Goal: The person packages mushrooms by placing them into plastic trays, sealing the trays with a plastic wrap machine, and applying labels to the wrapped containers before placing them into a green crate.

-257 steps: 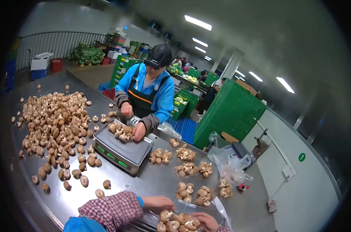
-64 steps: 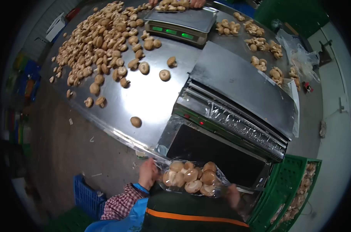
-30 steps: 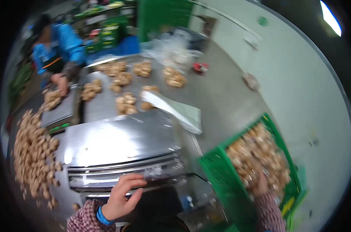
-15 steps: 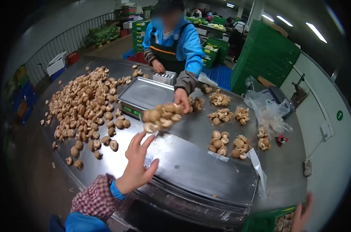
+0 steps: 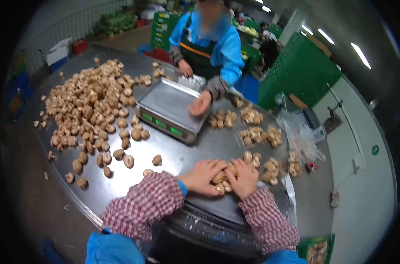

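Note:
Near the table's front edge, a small bunch of brown-capped mushrooms (image 5: 222, 187) sits between my two hands. My left hand (image 5: 203, 177) curves round its left side, while my right hand (image 5: 245, 177) closes on it from the right. Fingers cover much of the bunch, and whether a tray lies under it is hidden. Just beyond my right hand lies another portion of mushrooms (image 5: 256, 160). Two single mushrooms lie left of my left hand, one of them (image 5: 157, 160) nearer the scale.
A scale (image 5: 168, 105) with green displays stands mid-table; a co-worker's hand (image 5: 200, 104) hovers over its pan. A big heap of mushrooms (image 5: 88, 103) spreads leftward. Several portions (image 5: 252, 115) line the right, near plastic bags (image 5: 302, 136). A green crate (image 5: 316, 248) is at lower right.
The mushroom bunch has gone from the co-worker's hand to between my hands near the front edge. My right hand has come in from the lower right. The co-worker's hand is now empty.

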Motion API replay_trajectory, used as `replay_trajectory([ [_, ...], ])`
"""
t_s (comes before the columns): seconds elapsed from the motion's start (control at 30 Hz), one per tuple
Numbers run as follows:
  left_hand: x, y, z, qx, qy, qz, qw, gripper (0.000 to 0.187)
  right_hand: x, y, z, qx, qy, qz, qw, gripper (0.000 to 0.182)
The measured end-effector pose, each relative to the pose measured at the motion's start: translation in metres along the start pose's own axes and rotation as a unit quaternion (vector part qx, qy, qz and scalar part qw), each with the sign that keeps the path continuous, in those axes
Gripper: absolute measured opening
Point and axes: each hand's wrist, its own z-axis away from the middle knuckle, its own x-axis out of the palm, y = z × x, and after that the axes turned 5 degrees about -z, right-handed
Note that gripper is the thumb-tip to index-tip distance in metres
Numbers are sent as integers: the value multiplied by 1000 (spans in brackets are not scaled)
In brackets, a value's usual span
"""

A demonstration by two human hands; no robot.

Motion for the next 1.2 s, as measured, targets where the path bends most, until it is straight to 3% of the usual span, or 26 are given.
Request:
replay_trajectory([
  [0.07, 20, 17, -15, 65, -51, 35, 996, 86, -15, 3, 64, 94, -5, 21, 995, 55],
  [0.1, 24, 28, -26, 114, -126, 36, 985, 87, -22, 5, 87, 161, 8, 36, 986, 59],
  [0.17, 31, 43, -47, 184, -241, 44, 952, 93, -31, 3, 116, 208, 2, 39, 977, 61],
  [0.27, 33, 49, -62, 207, -282, 42, 936, 94, -45, 21, 135, 239, 15, -7, 971, 62],
  [0.33, 30, 52, -60, 206, -308, 19, 929, 100, -50, 54, 147, 220, 59, -215, 950, 60],
  [0.4, 22, 58, -47, 180, -247, -39, 951, 108, -68, 57, 158, 200, 19, -211, 957, 56],
  [0.43, 12, 64, -43, 141, -270, -31, 952, 113, -69, 58, 164, 189, -22, -167, 968, 52],
  [0.47, 9, 65, -35, 135, -232, -35, 963, 109, -69, 58, 169, 177, -63, -121, 975, 49],
  [0.53, 2, 67, -17, 85, -169, -12, 982, 100, -63, 63, 175, 196, -34, -135, 971, 40],
  [0.6, -6, 67, 6, 54, -136, 14, 989, 95, -64, 70, 184, 224, 55, -202, 952, 34],
  [0.67, -5, 75, 26, 26, -108, 45, 993, 90, -63, 68, 192, 224, 70, -199, 951, 28],
  [0.73, -5, 82, 32, 29, -60, -31, 997, 85, -60, 64, 189, 241, 244, -441, 829, 30],
  [0.77, -4, 87, 32, 24, -45, -19, 999, 85, -69, 48, 180, 208, 246, -572, 754, 28],
  [0.8, -3, 91, 30, 20, -46, -24, 998, 85, -70, 31, 168, 207, 243, -577, 752, 28],
  [0.87, 1, 104, 22, 65, -1, 49, 997, 85, -68, -1, 142, 152, 183, -581, 778, 30],
  [0.93, 15, 104, 14, 80, 3, 43, 996, 84, -50, -10, 121, 48, 147, -378, 913, 29],
  [0.97, 23, 101, 10, 76, -17, -7, 997, 82, -50, -12, 119, 25, 142, -280, 949, 28],
  [1.1, 36, 97, 9, 70, -48, -102, 991, 76, -56, 13, 126, 14, 233, -150, 961, 30],
  [1.13, 38, 101, 11, 57, -54, -118, 990, 75, -53, 17, 130, 17, 228, -149, 962, 30],
  [1.2, 41, 105, 9, 38, -39, -101, 993, 76, -42, 30, 135, 23, 117, -114, 986, 32],
])
